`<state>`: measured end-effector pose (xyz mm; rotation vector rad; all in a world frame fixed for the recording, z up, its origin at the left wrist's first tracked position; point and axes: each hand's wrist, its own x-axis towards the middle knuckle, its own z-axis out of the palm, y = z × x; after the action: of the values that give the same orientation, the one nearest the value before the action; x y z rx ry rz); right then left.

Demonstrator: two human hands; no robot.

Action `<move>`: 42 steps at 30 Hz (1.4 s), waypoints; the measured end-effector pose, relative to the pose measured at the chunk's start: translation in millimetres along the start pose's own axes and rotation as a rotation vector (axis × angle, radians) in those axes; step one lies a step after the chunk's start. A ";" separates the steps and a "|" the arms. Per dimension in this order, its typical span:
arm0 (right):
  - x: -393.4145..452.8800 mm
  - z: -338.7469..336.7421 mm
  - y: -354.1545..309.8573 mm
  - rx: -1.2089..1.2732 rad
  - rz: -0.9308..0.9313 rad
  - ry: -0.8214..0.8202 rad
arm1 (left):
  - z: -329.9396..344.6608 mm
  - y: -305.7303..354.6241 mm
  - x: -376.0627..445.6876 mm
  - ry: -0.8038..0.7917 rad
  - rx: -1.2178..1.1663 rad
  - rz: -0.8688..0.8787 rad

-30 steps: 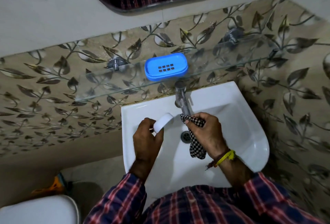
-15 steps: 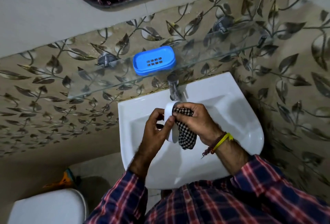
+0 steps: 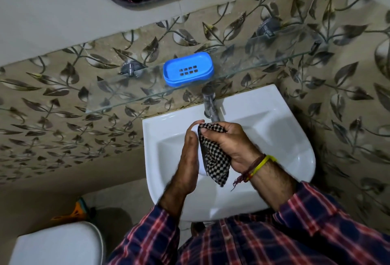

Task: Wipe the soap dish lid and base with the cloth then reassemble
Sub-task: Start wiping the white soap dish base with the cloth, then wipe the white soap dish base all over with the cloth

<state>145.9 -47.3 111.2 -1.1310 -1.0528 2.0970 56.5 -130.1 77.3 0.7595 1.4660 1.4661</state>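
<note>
A white soap dish piece [image 3: 195, 129] is gripped on edge by the left hand [image 3: 186, 159] at the centre of the frame, above the white sink [image 3: 263, 129]; only its upper end and a sliver of its lower edge are seen past the fingers, so whether it is the lid or the base cannot be told. A black-and-white checked cloth [image 3: 213, 157] is clutched in the right hand [image 3: 234, 144], and is pressed against the white piece, with its loose end hanging down toward the lower centre of the frame. Yellow and red threads [image 3: 255, 168] are worn on the right wrist. Plaid sleeves [image 3: 295, 233] are seen along the bottom of the frame.

Just above the hands, a chrome tap [image 3: 211, 106] is mounted at the rear of the sink. Higher still, in the upper centre, a blue soap dish part [image 3: 188, 69] with drain slots is set on a glass shelf [image 3: 126, 93], well apart from the hands. The shelf is fixed to a wall tiled in a leaf pattern [image 3: 63, 117]. A mirror edge [image 3: 168, 5] is seen at the top of the frame, and a white toilet tank [image 3: 57, 243] at the lower left.
</note>
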 end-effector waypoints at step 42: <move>-0.3 -8.0 12.8 -0.711 -0.251 -0.390 | -19.3 15.4 23.7 -0.126 -0.138 -0.123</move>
<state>151.9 -51.6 97.9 -0.8151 -2.1185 1.8135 27.0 -115.4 86.3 0.6536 1.2799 1.3847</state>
